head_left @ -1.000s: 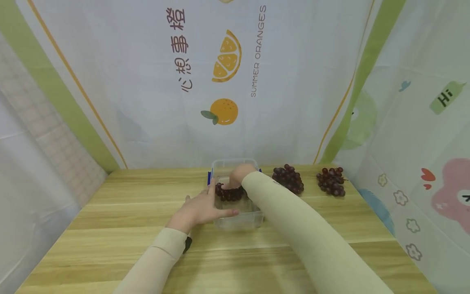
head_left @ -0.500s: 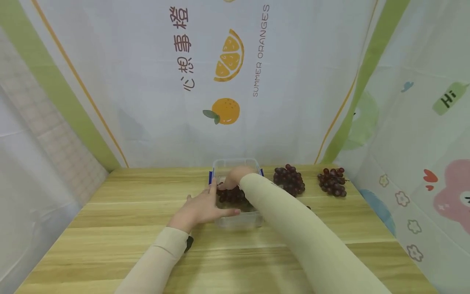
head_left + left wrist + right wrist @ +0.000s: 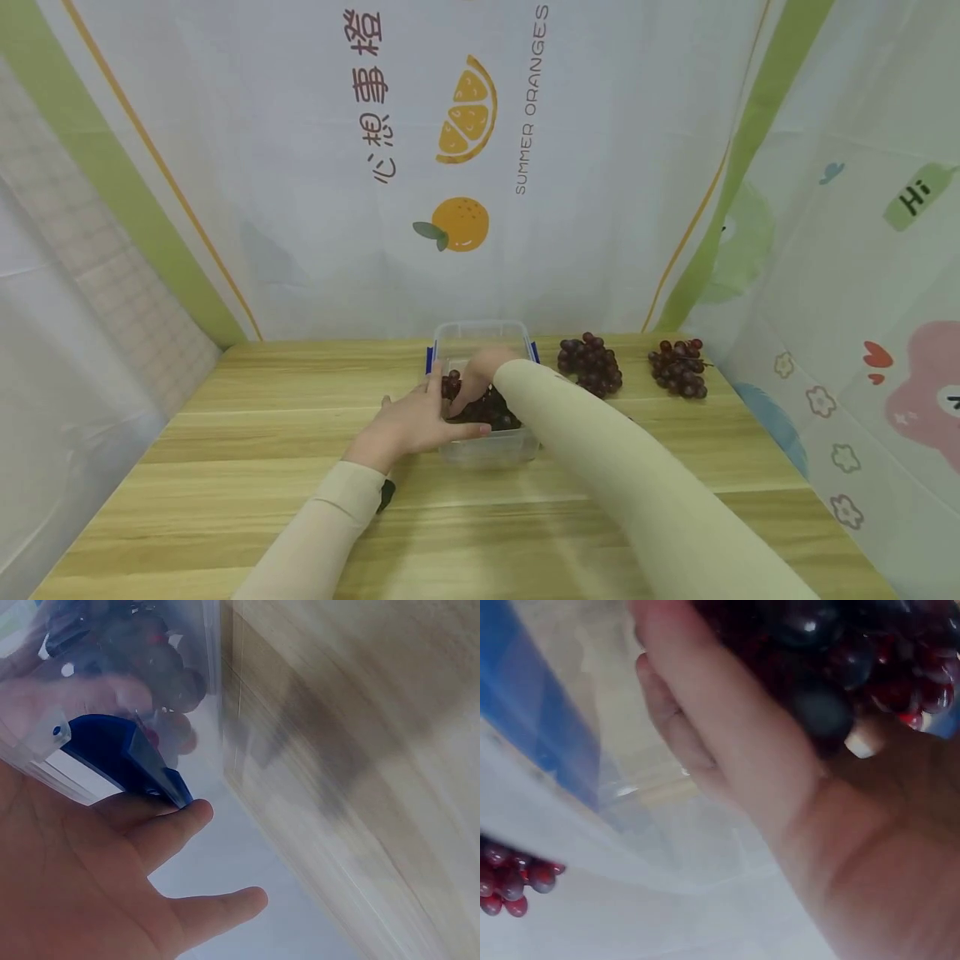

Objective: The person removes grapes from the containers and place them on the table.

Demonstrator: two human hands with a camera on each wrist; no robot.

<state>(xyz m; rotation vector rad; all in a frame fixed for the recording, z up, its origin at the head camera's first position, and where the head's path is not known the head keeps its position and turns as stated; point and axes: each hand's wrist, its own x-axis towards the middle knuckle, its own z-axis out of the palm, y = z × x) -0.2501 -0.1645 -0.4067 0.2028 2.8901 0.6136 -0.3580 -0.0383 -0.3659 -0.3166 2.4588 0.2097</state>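
Observation:
A clear plastic food container (image 3: 487,448) with blue side latches stands on the wooden table, with dark red grapes (image 3: 491,410) in it. My right hand (image 3: 483,372) reaches down inside, its fingers curled around a bunch of grapes (image 3: 847,656); part of the fingers is hidden behind the fruit. Along the container's left side lies my left hand (image 3: 411,423), fingers spread and extended, thumb stretched across the near end. In the left wrist view, its fingertips touch the blue latch (image 3: 124,754), and grapes show through the clear wall.
To the right of the container lies a grape bunch (image 3: 590,364), partly behind the right sleeve (image 3: 600,450). A smaller bunch (image 3: 677,368) sits farther right, near the table's edge. A printed white curtain (image 3: 337,250) hangs behind the table (image 3: 262,458).
The right hand has shifted slightly nearer and lower in the container, with the grapes spreading toward its near end. My left hand stays at the container's side.

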